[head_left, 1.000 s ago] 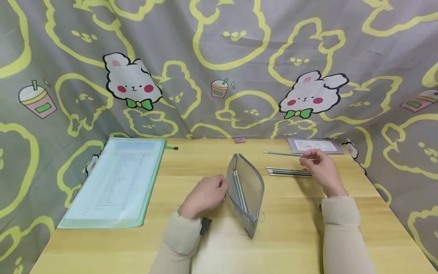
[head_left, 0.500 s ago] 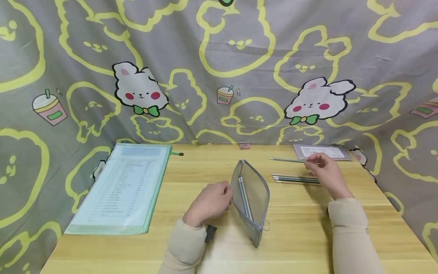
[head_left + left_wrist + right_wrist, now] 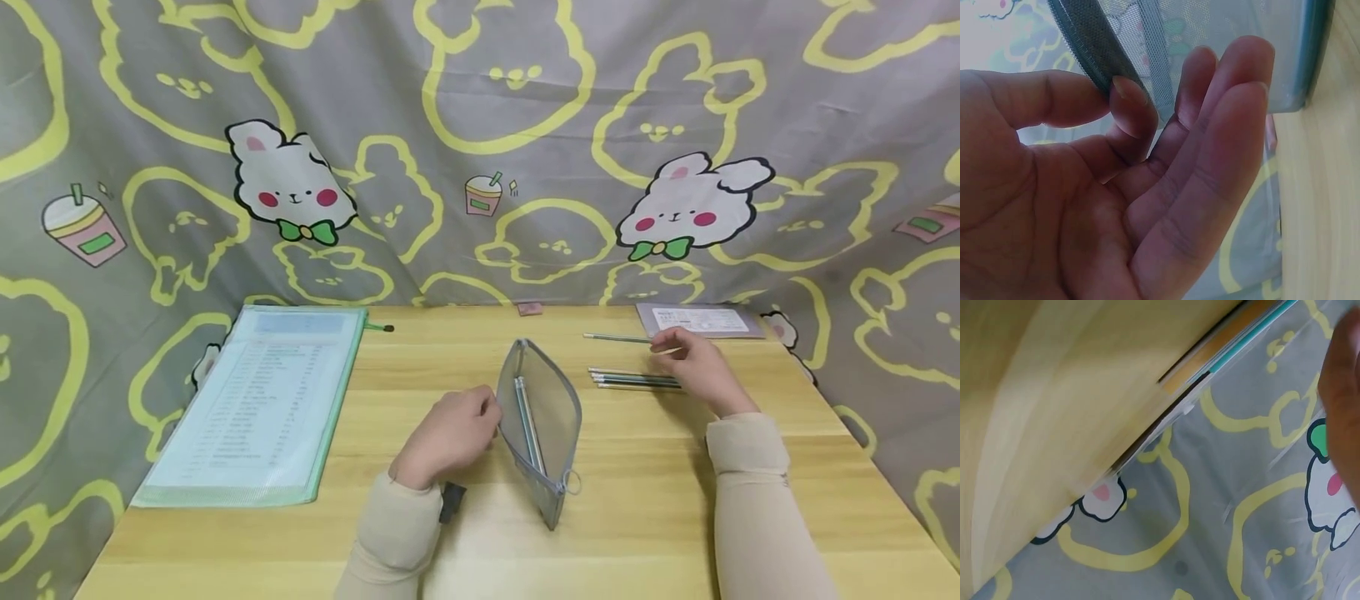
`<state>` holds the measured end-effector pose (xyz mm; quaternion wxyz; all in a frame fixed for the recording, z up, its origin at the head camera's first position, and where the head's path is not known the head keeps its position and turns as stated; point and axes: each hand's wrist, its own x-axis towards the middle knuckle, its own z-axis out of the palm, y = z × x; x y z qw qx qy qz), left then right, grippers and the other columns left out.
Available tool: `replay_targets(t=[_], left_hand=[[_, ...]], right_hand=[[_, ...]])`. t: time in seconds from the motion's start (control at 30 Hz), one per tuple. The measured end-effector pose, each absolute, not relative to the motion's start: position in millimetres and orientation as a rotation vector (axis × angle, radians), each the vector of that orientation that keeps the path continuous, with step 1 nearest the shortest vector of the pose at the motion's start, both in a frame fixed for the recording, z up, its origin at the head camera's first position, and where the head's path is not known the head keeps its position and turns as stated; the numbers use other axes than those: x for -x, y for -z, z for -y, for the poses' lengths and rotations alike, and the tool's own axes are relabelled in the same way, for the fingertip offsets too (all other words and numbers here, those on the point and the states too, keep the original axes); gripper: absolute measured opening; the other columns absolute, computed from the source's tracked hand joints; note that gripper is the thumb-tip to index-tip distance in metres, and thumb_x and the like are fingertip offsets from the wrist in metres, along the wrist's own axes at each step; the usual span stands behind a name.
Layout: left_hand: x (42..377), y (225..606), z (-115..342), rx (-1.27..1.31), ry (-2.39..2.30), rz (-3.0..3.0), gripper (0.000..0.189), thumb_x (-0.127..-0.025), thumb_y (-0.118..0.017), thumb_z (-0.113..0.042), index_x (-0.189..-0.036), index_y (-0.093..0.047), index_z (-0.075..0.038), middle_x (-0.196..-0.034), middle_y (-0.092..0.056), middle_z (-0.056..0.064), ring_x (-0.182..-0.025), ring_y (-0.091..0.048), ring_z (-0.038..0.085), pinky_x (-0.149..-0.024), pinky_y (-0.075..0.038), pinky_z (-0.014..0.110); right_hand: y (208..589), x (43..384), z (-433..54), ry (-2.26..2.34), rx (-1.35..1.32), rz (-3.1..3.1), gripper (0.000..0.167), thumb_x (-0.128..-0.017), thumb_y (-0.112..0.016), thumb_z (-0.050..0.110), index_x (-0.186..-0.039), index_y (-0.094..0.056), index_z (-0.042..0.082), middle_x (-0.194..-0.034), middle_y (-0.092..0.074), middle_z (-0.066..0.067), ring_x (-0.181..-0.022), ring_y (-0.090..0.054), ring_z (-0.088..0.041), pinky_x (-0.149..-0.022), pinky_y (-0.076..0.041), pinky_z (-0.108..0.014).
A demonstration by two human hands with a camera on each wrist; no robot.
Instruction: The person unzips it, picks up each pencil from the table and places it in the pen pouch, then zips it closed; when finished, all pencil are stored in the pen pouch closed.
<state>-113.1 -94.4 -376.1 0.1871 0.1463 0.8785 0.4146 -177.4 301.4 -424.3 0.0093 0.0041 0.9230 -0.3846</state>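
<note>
In the head view a grey mesh zip pouch stands mid-table with its mouth spread. Pencils lean inside it. My left hand pinches the pouch's zipper edge between thumb and index finger. The left wrist view shows that pinch on the zipper edge, the other fingers loosely bent. My right hand has its fingertips right at a single pencil lying at the back right and covers its far end; I cannot tell whether they grip it. A bundle of several pencils lies just in front, partly behind this hand.
A clear zip folder with a printed sheet lies at the left. Along the table's back edge are a small pink eraser-like block and a grey packet with a white label. A patterned curtain hangs around the table.
My right hand has shifted slightly left along the single pencil, covering more of it. The pencil and the pouch stay put, and my left hand keeps its pinch. The head view tilts a little.
</note>
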Motion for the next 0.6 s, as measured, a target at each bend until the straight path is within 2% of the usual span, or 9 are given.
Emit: replay_targets(t=[0.1, 0.17, 0.27, 0.37, 0.6], left_hand=[[114, 377, 94, -0.404, -1.158, -2.476, 0.029, -0.109, -0.041, -0.018, -0.093, -0.064, -0.013, -0.079, -0.066, 0.001, -0.061, -0.051, 0.016, -0.057, -0.043, 0.032], [115, 378, 94, -0.394, -1.158, -2.474, 0.028, -0.109, -0.041, -0.018, -0.093, -0.063, -0.013, -0.079, -0.065, 0.001, -0.061, -0.050, 0.017, -0.056, -0.043, 0.032], [117, 378, 95, -0.391, -1.147, -2.478, 0.028, -0.109, -0.041, -0.018, -0.092, -0.063, -0.013, -0.078, -0.064, 0.000, -0.060, -0.050, 0.016, -0.056, -0.043, 0.032], [120, 377, 96, -0.394, -1.143, -2.487, 0.029, -0.109, -0.040, -0.019, -0.092, -0.063, -0.013, -0.077, -0.064, 0.001, -0.060, -0.049, 0.016, -0.056, -0.042, 0.032], [121, 377, 95, -0.385, -1.128, -2.484, 0.031, -0.109, -0.040, -0.019, -0.092, -0.064, -0.013, -0.075, -0.064, 0.001, -0.058, -0.048, 0.016, -0.056, -0.041, 0.030]], right_hand=[[427, 177, -300, 1.129, 0.063, -2.839, 0.029, -0.100, -0.072, 0.012, -0.125, -0.064, 0.000, -0.126, -0.070, -0.023, -0.110, -0.069, -0.033, -0.081, -0.053, -0.026], [429, 178, -298, 1.104, 0.082, -2.813, 0.028, -0.100, -0.072, 0.013, -0.124, -0.065, 0.001, -0.126, -0.070, -0.021, -0.114, -0.068, -0.036, -0.084, -0.053, -0.029], [430, 180, -297, 1.090, 0.105, -2.788, 0.027, -0.100, -0.072, 0.012, -0.123, -0.066, 0.000, -0.126, -0.070, -0.020, -0.113, -0.069, -0.035, -0.085, -0.053, -0.027], [431, 183, -296, 1.066, 0.149, -2.781, 0.022, -0.098, -0.071, 0.007, -0.119, -0.068, 0.000, -0.119, -0.073, -0.020, -0.106, -0.071, -0.029, -0.084, -0.054, -0.025], [430, 182, -289, 0.958, 0.261, -2.755, 0.017, -0.091, -0.072, -0.003, -0.107, -0.071, 0.003, -0.103, -0.077, -0.013, -0.094, -0.070, -0.019, -0.087, -0.051, -0.036]])
